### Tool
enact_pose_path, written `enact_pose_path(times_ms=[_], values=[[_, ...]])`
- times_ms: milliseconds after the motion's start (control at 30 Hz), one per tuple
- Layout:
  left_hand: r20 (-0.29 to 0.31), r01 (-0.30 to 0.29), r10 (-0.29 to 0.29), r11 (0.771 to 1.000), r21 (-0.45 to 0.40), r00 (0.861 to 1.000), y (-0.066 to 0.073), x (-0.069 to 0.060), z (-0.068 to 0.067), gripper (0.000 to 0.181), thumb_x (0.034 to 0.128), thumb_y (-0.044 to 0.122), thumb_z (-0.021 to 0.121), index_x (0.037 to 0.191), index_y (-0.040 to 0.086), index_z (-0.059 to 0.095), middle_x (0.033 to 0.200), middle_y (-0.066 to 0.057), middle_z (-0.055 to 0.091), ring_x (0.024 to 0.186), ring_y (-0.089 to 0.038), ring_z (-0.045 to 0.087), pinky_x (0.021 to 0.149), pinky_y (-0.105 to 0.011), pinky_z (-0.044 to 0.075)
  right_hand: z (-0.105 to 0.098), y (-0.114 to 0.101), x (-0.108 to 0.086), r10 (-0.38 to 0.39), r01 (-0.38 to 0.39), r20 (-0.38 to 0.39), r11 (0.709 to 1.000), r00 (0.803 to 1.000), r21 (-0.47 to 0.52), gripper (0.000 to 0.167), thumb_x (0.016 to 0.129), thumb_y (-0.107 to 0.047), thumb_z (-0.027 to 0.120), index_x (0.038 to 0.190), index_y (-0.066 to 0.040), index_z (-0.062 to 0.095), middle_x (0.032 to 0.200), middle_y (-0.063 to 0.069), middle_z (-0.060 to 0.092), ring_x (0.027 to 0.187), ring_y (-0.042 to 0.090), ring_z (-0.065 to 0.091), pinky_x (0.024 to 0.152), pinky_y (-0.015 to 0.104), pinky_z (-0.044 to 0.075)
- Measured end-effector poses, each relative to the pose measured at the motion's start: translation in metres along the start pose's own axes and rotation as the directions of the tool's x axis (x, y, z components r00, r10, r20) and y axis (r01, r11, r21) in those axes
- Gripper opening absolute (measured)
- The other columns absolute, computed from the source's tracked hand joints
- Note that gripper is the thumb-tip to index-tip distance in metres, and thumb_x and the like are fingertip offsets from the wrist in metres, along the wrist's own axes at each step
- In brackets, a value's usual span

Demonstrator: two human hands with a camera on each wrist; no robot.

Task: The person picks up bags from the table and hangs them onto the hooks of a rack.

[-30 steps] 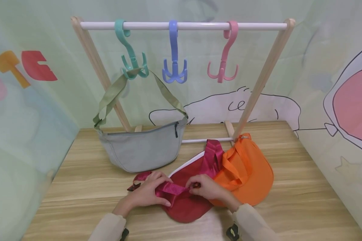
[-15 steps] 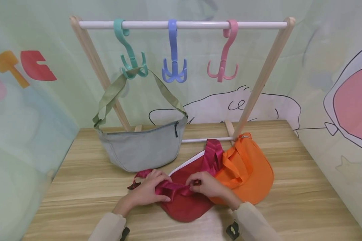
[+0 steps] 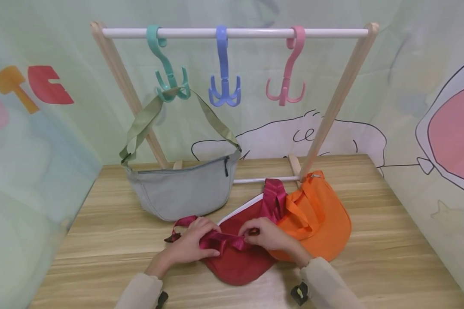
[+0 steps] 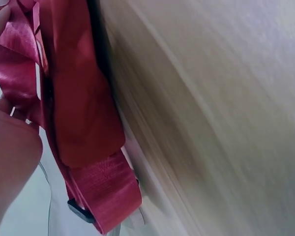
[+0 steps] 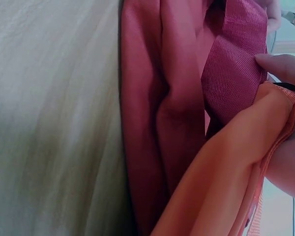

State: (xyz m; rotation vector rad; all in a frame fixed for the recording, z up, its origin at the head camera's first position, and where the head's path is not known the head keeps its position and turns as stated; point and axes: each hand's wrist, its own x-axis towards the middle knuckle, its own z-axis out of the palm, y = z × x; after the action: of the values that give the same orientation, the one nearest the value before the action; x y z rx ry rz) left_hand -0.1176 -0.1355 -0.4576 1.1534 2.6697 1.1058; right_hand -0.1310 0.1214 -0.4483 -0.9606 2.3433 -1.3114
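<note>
In the head view a dark red bag [image 3: 237, 268] lies on the wooden table, its magenta strap [image 3: 220, 241] bunched across its front. The left hand [image 3: 189, 244] grips the strap's left part between thumb and fingers. At the strap's right part, the right hand [image 3: 268, 236] pinches it with curled fingers. The left wrist view shows the red bag [image 4: 81, 88] beside the hand [image 4: 12, 147], with a strap loop and black buckle below. In the right wrist view an orange bag [image 5: 226, 157] partly covers the right hand [image 5: 285, 71], near the magenta strap [image 5: 236, 64].
A grey bag [image 3: 185, 189] hangs by its strap from a green hook [image 3: 168, 73] on the rack's white bar [image 3: 259, 33]. Blue [image 3: 224, 68] and pink [image 3: 288, 68] hooks hang there too. The orange bag [image 3: 332, 219] overlaps the red bag's right side.
The strap section between the hands has gone from stretched fairly flat to bunched and folded. The right hand has moved slightly up and away from the wearer; the left hand has barely moved.
</note>
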Motion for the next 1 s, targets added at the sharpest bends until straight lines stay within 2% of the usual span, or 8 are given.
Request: enact_pose_path(times_ms=[100, 233, 500, 767, 1000], values=[[0.007, 0.0, 0.0, 1.0, -0.001, 1.0, 0.001, 0.0, 0.001, 0.036, 0.0727, 0.025, 0.076, 0.101, 0.015, 0.056, 0.103, 0.005, 0.051, 0.105, -0.017, 0.042, 0.092, -0.047, 0.03, -0.002, -0.002, 0.0, -0.004, 0.004, -0.001, 1.0, 1.0, -0.007, 0.013, 0.08, 0.001, 0.064, 0.088, -0.009, 0.068, 0.078, -0.005, 0.063, 0.07, 0.004, 0.051, 0.065, 0.022, 0.046], [0.019, 0.033, -0.033, 0.999, -0.006, 0.999, 0.005, 0.001, -0.002, 0.03, 0.0746, 0.02, 0.075, 0.099, 0.015, 0.057, 0.101, 0.005, 0.052, 0.105, -0.017, 0.042, 0.093, -0.046, 0.03, -0.005, -0.004, 0.001, -0.014, 0.014, 0.002, 1.0, 1.0, -0.01, 0.012, 0.081, 0.001, 0.064, 0.088, -0.008, 0.068, 0.078, -0.005, 0.063, 0.07, 0.004, 0.051, 0.065, 0.021, 0.046], [0.017, 0.042, -0.042, 0.999, -0.005, 0.999, 0.008, 0.004, -0.006, 0.024, 0.0753, 0.018, 0.074, 0.094, 0.014, 0.059, 0.087, 0.007, 0.05, 0.092, -0.012, 0.044, 0.085, -0.039, 0.032, -0.01, -0.006, 0.003, -0.039, 0.04, 0.011, 0.999, 0.999, -0.01, 0.011, 0.081, -0.001, 0.064, 0.089, -0.008, 0.068, 0.079, -0.005, 0.063, 0.07, 0.004, 0.052, 0.065, 0.022, 0.046], [0.005, 0.042, -0.042, 0.999, -0.002, 0.999, 0.008, 0.004, -0.001, 0.027, 0.0742, 0.022, 0.075, 0.095, 0.015, 0.06, 0.095, 0.008, 0.054, 0.099, -0.014, 0.043, 0.09, -0.043, 0.031, -0.009, -0.005, 0.003, -0.021, 0.021, 0.016, 0.999, 1.0, -0.026, 0.011, 0.081, 0.0, 0.064, 0.088, -0.008, 0.068, 0.079, -0.005, 0.063, 0.07, 0.004, 0.051, 0.065, 0.021, 0.046], [0.004, 0.019, -0.019, 1.0, 0.003, 1.0, 0.007, 0.004, 0.003, 0.022, 0.0743, 0.015, 0.073, 0.092, 0.013, 0.061, 0.089, 0.008, 0.056, 0.099, -0.016, 0.043, 0.09, -0.047, 0.029, -0.004, -0.003, 0.003, 0.019, -0.019, 0.021, 1.0, 1.0, 0.005, 0.01, 0.08, 0.002, 0.065, 0.087, -0.005, 0.067, 0.071, -0.005, 0.058, 0.067, 0.003, 0.05, 0.064, 0.021, 0.045]])
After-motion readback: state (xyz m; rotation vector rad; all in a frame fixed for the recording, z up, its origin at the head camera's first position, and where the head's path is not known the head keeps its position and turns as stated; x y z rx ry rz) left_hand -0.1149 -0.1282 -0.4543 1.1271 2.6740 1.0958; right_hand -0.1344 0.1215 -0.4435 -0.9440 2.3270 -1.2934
